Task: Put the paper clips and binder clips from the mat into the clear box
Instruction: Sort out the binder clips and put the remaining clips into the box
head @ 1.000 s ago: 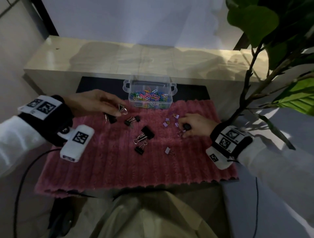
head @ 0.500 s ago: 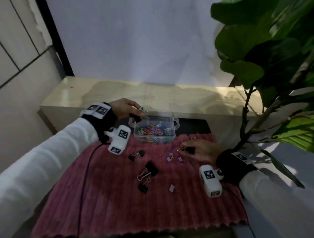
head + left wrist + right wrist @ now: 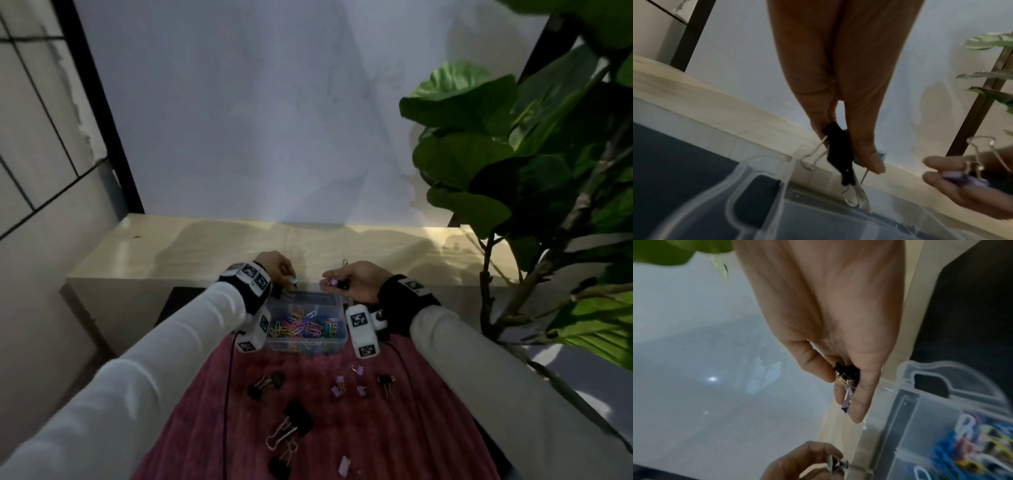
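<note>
Now both hands hover over the clear box (image 3: 337,305), the left hand (image 3: 275,269) pinching a black binder clip (image 3: 839,152), the right hand (image 3: 356,279) clutching small purple clips (image 3: 846,400): light, stiff, springy things probably best pinched by their bodies.

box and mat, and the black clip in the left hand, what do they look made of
The clear box: glossy see-through plastic, since the coloured clips show through its wall. The mat: soft pink fabric with a ribbed pile, probably plush. The black binder clip: dark matte body, likely painted metal, with shiny wire handles.
</note>
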